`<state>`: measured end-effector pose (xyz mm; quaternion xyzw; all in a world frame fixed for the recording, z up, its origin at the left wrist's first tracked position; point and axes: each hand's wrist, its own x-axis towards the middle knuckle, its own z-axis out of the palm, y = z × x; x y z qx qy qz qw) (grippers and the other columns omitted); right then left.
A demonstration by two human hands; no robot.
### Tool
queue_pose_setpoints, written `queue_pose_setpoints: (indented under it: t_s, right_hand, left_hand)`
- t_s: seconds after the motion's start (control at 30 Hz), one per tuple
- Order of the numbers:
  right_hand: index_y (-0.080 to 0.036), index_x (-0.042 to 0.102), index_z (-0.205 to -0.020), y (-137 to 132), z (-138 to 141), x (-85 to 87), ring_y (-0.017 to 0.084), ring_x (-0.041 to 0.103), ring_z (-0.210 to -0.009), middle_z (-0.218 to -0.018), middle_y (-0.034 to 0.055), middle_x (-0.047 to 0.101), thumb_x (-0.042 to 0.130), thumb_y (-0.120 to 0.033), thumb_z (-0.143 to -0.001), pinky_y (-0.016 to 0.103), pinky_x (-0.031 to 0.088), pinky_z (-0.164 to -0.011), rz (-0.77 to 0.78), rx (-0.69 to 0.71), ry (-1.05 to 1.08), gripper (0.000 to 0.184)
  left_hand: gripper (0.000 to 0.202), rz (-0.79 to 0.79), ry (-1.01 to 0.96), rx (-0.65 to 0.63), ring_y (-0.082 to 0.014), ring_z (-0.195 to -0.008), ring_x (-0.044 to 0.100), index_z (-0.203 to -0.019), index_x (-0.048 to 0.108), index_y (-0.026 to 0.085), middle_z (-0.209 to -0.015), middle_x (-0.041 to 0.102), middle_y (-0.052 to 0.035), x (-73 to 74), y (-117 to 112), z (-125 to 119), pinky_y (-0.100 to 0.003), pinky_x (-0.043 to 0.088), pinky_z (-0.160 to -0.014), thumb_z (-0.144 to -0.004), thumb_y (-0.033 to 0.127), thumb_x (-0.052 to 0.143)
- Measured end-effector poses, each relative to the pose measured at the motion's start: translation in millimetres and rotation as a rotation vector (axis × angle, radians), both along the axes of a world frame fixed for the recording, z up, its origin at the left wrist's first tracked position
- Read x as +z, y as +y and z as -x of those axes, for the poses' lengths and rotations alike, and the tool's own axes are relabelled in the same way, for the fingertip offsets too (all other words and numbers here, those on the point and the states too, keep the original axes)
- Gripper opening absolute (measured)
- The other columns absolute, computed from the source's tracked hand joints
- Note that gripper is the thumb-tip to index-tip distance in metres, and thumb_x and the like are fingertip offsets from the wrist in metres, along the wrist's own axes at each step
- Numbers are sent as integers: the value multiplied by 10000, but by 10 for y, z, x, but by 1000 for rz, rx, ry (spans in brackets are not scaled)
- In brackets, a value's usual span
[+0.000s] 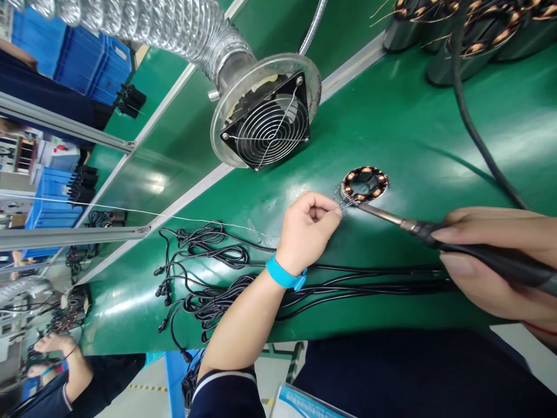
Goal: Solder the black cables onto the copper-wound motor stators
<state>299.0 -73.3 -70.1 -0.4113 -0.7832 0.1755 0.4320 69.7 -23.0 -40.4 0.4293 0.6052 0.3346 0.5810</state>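
Observation:
A motor stator (pixel 364 184) with copper windings rests on the green bench. My right hand (pixel 491 261) grips a soldering iron (pixel 418 229) by its black handle, and the iron's tip is at the stator's near left rim. Beside that tip, my left hand (pixel 310 229), with a blue band at the wrist, pinches a thin silvery wire (pixel 346 205) between thumb and forefinger. A pale strand runs from the far left towards this hand; whether it is the same wire, I cannot tell.
A fume extractor fan (pixel 272 130) on a silver duct hangs beyond my left hand. Bundled black cables (pixel 217 302) lie along the near side. More stators (pixel 470 52) stand at the back right, near a hanging black cord (pixel 467 116). A co-worker's arm (pixel 73 366) shows at lower left.

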Motion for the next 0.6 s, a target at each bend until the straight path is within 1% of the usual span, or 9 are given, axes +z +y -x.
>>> queue_pose_setpoints:
  t_s: [0.1, 0.23, 0.37, 0.5, 0.53, 0.6]
  right_hand:
    - [-303, 659, -1048, 23, 38, 40, 172, 760, -793, -880, 7, 755, 612, -254, -1036, 285, 637, -735, -43, -6, -7, 69]
    - [-277, 650, -1052, 29, 45, 58, 171, 756, -789, -882, 23, 749, 621, -191, -1024, 270, 637, -728, -66, 32, -20, 95]
    - [-293, 657, -1064, 21, 52, 45, 191, 763, -830, -915, 26, 751, 627, -194, -1025, 302, 654, -747, 0, 36, -33, 111]
    - [-273, 654, -1090, 53, 66, 9, 182, 755, -791, -881, 34, 740, 626, -250, -1039, 284, 641, -727, -69, 24, 8, 63]
    - [-273, 653, -1090, 59, 65, 6, 182, 753, -788, -881, 35, 738, 622, -249, -1040, 286, 639, -727, -66, 28, 9, 63]
    - [-279, 656, -1070, 58, 57, 7, 177, 745, -749, -879, 33, 736, 628, -258, -1040, 280, 623, -668, -36, 59, -10, 47]
  left_hand:
    - [181, 17, -4, 14, -65, -484, 441, -690, 589, 194, -527, 496, 81, -8, 4, -6, -196, 368, -494, -772, 95, 716]
    - [173, 11, -4, -1, -71, -509, 467, -700, 593, 194, -538, 506, 72, -37, 2, -1, -199, 390, -509, -782, 97, 711]
    - [168, -14, -4, -20, -71, -496, 462, -724, 595, 201, -538, 490, 76, -63, -11, 2, -204, 394, -500, -806, 104, 705]
    - [185, -4, -8, -24, -71, -486, 458, -730, 588, 206, -528, 473, 83, -59, -15, -2, -205, 388, -494, -824, 96, 703]
    - [191, 1, -9, -25, -69, -483, 456, -728, 586, 206, -529, 472, 84, -55, -15, -3, -205, 385, -493, -826, 93, 703]
    - [201, 7, -7, -28, -66, -477, 450, -726, 583, 207, -528, 469, 87, -49, -14, -6, -205, 381, -491, -833, 86, 703]
